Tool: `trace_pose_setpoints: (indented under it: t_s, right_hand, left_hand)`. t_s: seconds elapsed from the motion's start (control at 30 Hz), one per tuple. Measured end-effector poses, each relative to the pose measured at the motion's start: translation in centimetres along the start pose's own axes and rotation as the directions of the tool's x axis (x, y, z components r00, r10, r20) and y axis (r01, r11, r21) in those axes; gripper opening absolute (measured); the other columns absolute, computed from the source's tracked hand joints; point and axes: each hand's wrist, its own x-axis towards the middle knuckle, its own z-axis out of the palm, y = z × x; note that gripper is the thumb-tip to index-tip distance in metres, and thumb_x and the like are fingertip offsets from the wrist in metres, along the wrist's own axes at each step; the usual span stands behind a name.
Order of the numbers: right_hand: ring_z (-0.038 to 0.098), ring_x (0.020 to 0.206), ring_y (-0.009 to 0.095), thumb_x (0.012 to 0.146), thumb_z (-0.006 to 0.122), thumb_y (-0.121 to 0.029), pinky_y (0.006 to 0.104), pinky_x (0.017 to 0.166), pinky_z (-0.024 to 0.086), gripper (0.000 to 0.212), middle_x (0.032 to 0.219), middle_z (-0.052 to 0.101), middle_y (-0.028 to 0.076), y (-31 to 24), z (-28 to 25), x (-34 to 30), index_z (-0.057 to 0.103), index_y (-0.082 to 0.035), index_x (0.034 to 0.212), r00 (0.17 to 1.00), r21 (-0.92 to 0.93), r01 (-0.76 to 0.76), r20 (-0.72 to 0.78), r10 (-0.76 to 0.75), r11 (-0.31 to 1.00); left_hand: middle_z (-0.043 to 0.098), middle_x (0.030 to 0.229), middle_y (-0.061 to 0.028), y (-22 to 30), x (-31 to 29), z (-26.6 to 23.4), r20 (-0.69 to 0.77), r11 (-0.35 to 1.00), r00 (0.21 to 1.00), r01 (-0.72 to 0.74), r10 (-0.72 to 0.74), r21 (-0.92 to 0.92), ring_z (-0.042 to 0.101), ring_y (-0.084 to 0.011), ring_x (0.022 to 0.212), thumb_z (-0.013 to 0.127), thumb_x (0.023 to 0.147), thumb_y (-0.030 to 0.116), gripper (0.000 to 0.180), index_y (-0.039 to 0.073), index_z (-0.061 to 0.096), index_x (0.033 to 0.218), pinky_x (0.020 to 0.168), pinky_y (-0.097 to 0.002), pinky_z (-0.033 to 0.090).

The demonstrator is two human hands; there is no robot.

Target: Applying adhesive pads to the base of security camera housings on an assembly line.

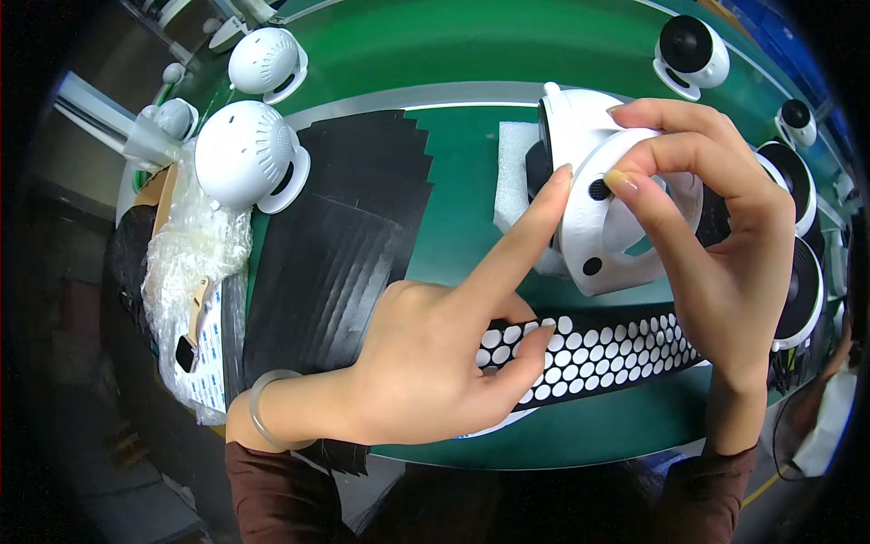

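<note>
A white security camera (580, 113) with a ring-shaped stand lies in front of me, its stand (580, 231) turned toward me. Two small black round pads show on the stand, one of them (592, 266) low on the rim. My right hand (739, 227) grips the camera and stand from the right, its thumb tip beside the upper pad (598, 189). With thumb and curled fingers, my left hand (421, 363) pinches a black strip covered in white dots (607, 354). Its index finger stretches up and touches the stand's left edge.
White foam (515, 172) lies beneath the camera on the green table (458, 236). Black sheets (331, 236) cover its left part. More white cameras (243, 154) stand at the left and others (693, 54) at the right. Clear plastic wrap (181, 272) lies at the left edge.
</note>
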Motion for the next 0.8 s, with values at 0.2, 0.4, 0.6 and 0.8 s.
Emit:
trace_pose_setpoints:
  t_s: [0.2, 0.4, 0.6, 0.8]
  right_hand:
    - [0.055, 0.088, 0.016, 0.072, 0.061, -0.002, 0.0242, 0.078, 0.040, 0.006, 0.095, 0.060, 0.012, -1.0, 0.2, -0.6, 0.059, 0.003, 0.076, 0.998, -0.033, -0.003, -0.057, 0.001, 0.999]
    - [0.055, 0.087, 0.016, 0.073, 0.060, -0.002, 0.0237, 0.079, 0.040, 0.006, 0.095, 0.060, 0.012, -0.9, 0.5, -0.7, 0.059, 0.003, 0.076, 0.997, -0.079, 0.050, -0.061, -0.055, 0.996]
    - [0.057, 0.087, 0.016, 0.070, 0.064, -0.002, 0.0251, 0.078, 0.041, 0.020, 0.092, 0.062, 0.011, -2.2, -0.1, 0.4, 0.053, -0.001, 0.086, 0.998, -0.172, -0.060, -0.020, 0.058, 0.983]
    - [0.058, 0.091, 0.018, 0.081, 0.053, -0.001, 0.0273, 0.081, 0.044, 0.021, 0.094, 0.061, 0.014, 2.8, -1.0, 0.3, 0.049, -0.001, 0.102, 0.945, 0.104, 0.307, -0.152, -0.290, 0.946]
  left_hand:
    - [0.033, 0.132, -0.0232, 0.0, 0.0, 0.1, -0.006, 1.000, 1.000, 0.003, -0.003, 0.006, 0.065, -0.0153, 0.070, 0.057, 0.065, -0.008, 0.077, -0.006, 0.019, 0.132, 0.058, -0.0194, 0.047]
    - [0.032, 0.132, -0.0235, -0.3, -0.2, 0.1, -0.011, 1.000, 1.000, -0.011, 0.011, 0.000, 0.065, -0.0157, 0.070, 0.057, 0.065, -0.007, 0.077, -0.006, 0.019, 0.132, 0.056, -0.0189, 0.047]
    - [0.037, 0.128, -0.0243, 0.0, 0.0, 0.1, -0.004, 1.000, 1.000, 0.000, 0.000, 0.014, 0.065, -0.0166, 0.068, 0.059, 0.066, -0.006, 0.077, -0.007, 0.019, 0.131, 0.055, -0.0201, 0.047]
    - [0.062, 0.086, -0.0148, 1.2, -0.9, -0.7, 0.006, 0.980, 0.998, 0.062, -0.064, 0.187, 0.064, -0.0180, 0.061, 0.062, 0.068, 0.001, 0.040, -0.003, 0.051, 0.106, 0.054, -0.0225, 0.047]
